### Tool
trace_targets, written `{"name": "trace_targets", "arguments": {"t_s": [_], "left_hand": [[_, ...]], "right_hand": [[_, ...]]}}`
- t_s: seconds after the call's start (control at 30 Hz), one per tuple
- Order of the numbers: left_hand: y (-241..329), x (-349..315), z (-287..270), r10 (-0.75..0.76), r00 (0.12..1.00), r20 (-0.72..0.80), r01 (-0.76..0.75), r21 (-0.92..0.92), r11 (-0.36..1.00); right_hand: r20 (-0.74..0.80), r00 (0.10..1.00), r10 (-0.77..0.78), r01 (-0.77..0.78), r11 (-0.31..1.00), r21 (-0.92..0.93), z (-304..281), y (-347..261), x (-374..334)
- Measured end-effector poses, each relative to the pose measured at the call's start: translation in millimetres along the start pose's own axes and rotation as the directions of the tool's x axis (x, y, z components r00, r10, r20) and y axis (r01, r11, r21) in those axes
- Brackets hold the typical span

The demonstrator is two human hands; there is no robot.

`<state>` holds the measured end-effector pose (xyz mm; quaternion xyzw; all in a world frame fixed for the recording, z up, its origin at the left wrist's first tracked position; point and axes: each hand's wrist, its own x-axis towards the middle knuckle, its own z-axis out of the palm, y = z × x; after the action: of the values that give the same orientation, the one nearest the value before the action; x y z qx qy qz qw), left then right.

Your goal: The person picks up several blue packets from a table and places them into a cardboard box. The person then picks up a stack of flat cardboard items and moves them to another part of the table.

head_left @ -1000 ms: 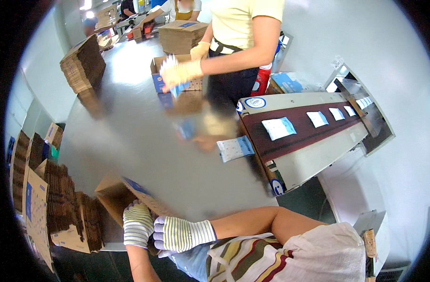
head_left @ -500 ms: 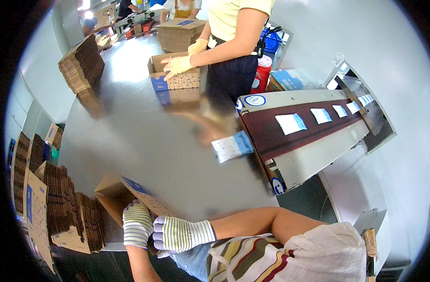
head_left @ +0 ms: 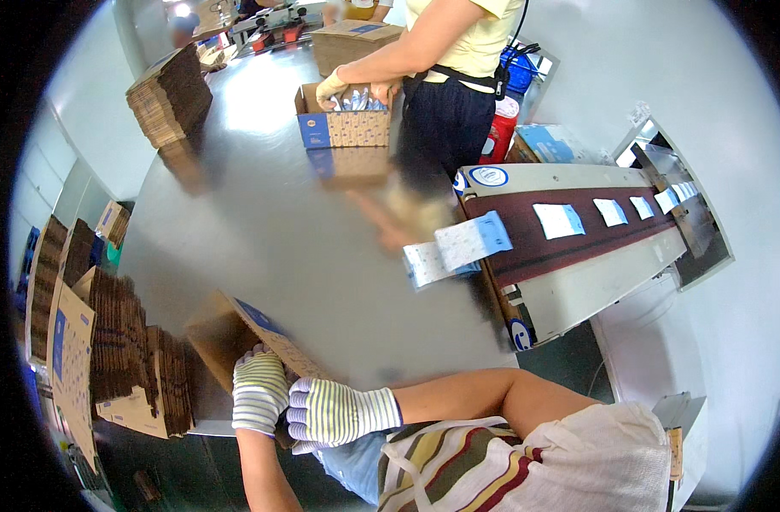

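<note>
An open cardboard carton [head_left: 275, 334], brown inside with a printed blue and tan side, tilts at the near edge of the metal table. Both my hands wear striped knit gloves. My left hand [head_left: 260, 394] is curled at the carton's open near end, its fingertips partly inside. Beside it, my right hand [head_left: 339, 413] is closed on the carton's near edge by the printed side. The carton's near flaps are mostly hidden behind my gloves.
A conveyor [head_left: 569, 224] carries blue-and-white packets; two packets [head_left: 471, 241] overlap at its end over the metal table [head_left: 236, 230]. Across it, a co-worker's gloved hands work at a printed box [head_left: 347, 128] holding packets. Flattened carton stacks [head_left: 170, 98] stand left, more [head_left: 121, 341] nearby.
Another packet has come off the conveyor, overlapping the first. The co-worker's box now shows packets inside, with hands at its top. My hands keep their hold on the carton; the view has shifted slightly.
</note>
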<state>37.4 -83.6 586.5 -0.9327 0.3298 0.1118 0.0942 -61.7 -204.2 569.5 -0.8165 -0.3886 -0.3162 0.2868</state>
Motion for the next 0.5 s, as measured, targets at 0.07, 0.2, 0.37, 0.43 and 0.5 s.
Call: {"name": "trace_targets", "arguments": {"t_s": [0.07, 0.2, 0.37, 0.43, 0.5], "left_hand": [[3.7, -0.5, -5.0, 0.008, 1.000, -0.002, -0.008, 0.005, 1.000], [1.1, 0.5, -1.7, 0.019, 1.000, -0.018, -0.019, 0.010, 1.000], [-4.3, 2.9, 3.1, -0.027, 1.000, 0.002, 0.027, -0.014, 1.000], [6.6, -2.7, -8.0, 0.029, 0.995, -0.095, -0.026, 0.036, 0.999], [1.4, -0.5, 4.5, 0.015, 0.989, -0.148, -0.016, 0.000, 1.000]], "right_hand": [[-0.059, 0.998, -0.005, 0.005, 1.000, 0.004, 2.7, 2.1, -2.0], [-0.005, 1.000, 0.024, -0.023, 0.998, 0.062, -2.4, 0.8, 0.4], [-0.127, 0.985, 0.114, -0.075, 0.957, 0.280, -54.5, 6.3, 5.3], [0.042, 0.993, 0.107, -0.113, 0.981, 0.160, -91.7, 33.9, -10.3], [0.242, 0.937, 0.251, -0.246, 0.968, -0.050, -123.7, 70.5, -35.9]]}}
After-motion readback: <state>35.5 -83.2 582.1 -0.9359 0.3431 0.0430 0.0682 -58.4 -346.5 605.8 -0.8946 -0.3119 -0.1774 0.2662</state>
